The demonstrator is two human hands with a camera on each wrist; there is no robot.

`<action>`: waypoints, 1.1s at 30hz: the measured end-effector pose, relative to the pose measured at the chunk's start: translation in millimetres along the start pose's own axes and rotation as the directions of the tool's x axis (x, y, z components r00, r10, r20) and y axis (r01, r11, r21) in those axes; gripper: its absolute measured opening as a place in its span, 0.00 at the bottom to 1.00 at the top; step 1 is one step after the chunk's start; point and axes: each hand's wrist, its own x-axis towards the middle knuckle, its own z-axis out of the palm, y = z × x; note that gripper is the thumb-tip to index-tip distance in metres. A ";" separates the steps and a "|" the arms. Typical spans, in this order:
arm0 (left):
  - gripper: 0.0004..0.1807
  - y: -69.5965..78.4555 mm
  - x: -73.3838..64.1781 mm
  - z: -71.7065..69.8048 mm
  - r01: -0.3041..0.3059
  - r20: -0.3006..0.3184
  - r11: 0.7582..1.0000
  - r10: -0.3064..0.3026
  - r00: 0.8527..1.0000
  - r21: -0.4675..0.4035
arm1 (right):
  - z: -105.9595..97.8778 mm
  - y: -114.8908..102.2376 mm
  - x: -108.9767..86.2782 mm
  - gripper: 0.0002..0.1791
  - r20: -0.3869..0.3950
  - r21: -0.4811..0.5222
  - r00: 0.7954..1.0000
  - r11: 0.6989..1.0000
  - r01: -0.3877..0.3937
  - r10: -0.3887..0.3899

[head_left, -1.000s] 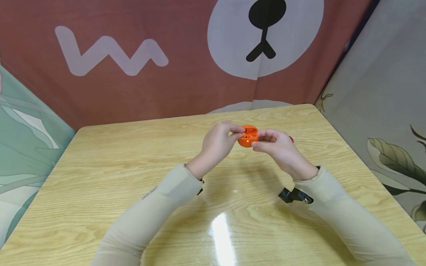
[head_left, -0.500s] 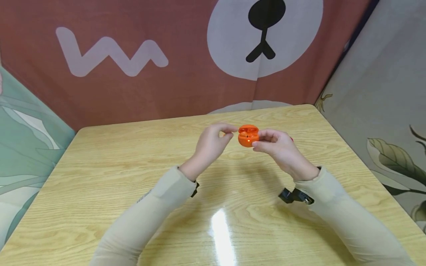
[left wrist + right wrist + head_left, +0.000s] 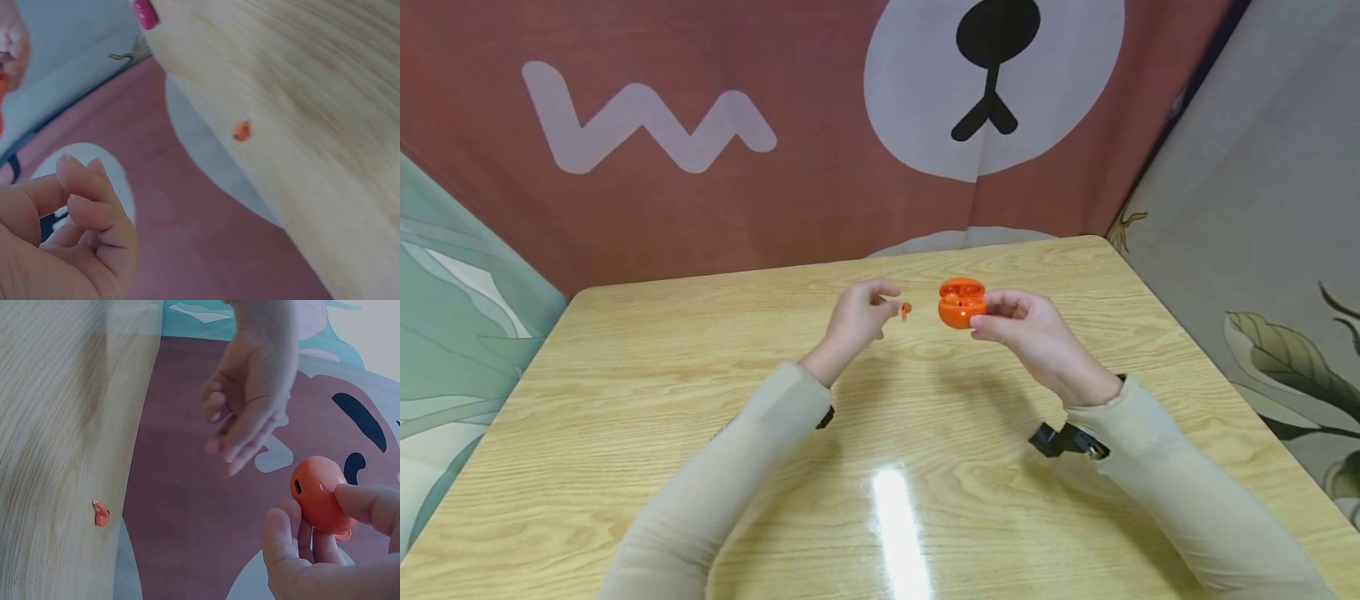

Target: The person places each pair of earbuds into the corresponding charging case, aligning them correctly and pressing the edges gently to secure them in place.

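My right hand (image 3: 1037,337) holds a round, glossy orange earbud case (image 3: 961,313) above the table, its lid raised. Inside the case something orange shows, seemingly an earbud, but it is small. To the left, my left hand (image 3: 852,321) hovers with loosely bent fingers and nothing between them, as the left wrist view also shows. An orange earbud (image 3: 242,130) lies on the wooden table, apart from the left fingers. In the right wrist view, thumb and fingers grip the case (image 3: 320,495) by its sides.
A bright pink object (image 3: 145,14) lies on the wooden table (image 3: 647,400); my right hand hides it in the head view. A brown curtain (image 3: 700,217) with a bear print hangs behind the far edge. Patterned cloths hang at both sides.
My left hand has let go of the case and moved left, away from it. The earbud on the table has come into view. The right hand stays nearly still with the case.
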 end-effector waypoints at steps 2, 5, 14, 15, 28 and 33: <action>0.13 -5.1 5.7 0.6 0.034 0.007 0.999 -0.034 0.999 -0.019 | -0.7 -0.1 -0.2 0.18 -0.001 0.001 1.000 1.000 0.003 -0.003; 0.14 -12.6 14.1 1.8 0.075 0.013 0.996 -0.074 0.997 -0.040 | -1.3 0.0 0.0 0.17 -0.003 0.013 1.000 1.000 0.006 -0.006; 0.18 -30.4 32.2 6.7 0.125 0.003 0.992 -0.125 0.992 0.006 | -2.2 1.5 1.0 0.14 -0.003 0.046 1.000 0.999 0.009 -0.009; 0.18 -31.7 33.8 7.5 0.130 0.005 0.992 -0.130 0.991 0.005 | -2.2 1.5 1.0 0.13 -0.002 0.046 1.000 0.999 0.010 -0.010; 0.19 -42.6 53.7 16.1 0.314 0.118 0.927 -0.295 0.948 -0.204 | -2.1 2.9 1.4 0.13 -0.004 0.041 1.000 0.999 0.005 -0.004; 0.21 -42.1 59.1 18.9 0.375 0.155 0.908 -0.350 0.924 -0.185 | -2.6 3.3 2.3 0.12 -0.001 0.043 1.000 0.999 0.002 -0.002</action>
